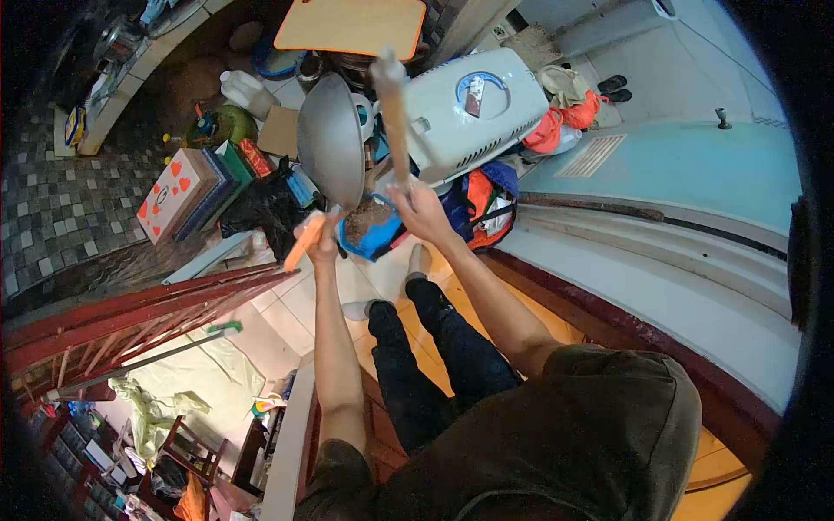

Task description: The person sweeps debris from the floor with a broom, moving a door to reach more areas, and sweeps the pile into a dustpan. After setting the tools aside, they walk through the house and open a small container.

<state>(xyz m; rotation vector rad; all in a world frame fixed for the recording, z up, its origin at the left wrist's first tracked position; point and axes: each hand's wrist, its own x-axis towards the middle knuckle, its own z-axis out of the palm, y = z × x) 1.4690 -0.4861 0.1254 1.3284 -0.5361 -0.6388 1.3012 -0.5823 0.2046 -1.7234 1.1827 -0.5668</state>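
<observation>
My right hand (421,211) is closed around a light wooden handle (395,130), which stands up from it toward a blurred pale end at the top. In my left hand (320,246) is an orange object (304,241), long and narrow, slanting down to the left. Just beyond my left hand rises a large grey metal wok (332,143), tilted on its side. Between and beyond my hands lies a blue bag (372,241) with brown crumbly material in its opening. The far end of the orange object is blurred.
A pale pet carrier (473,108) lies beyond my right hand. Near it are a blue and orange bag (491,204) and an orange-edged board (350,30). To the left stand a heart-patterned box (174,193), a black plastic bag (269,208) and a red railing (156,304).
</observation>
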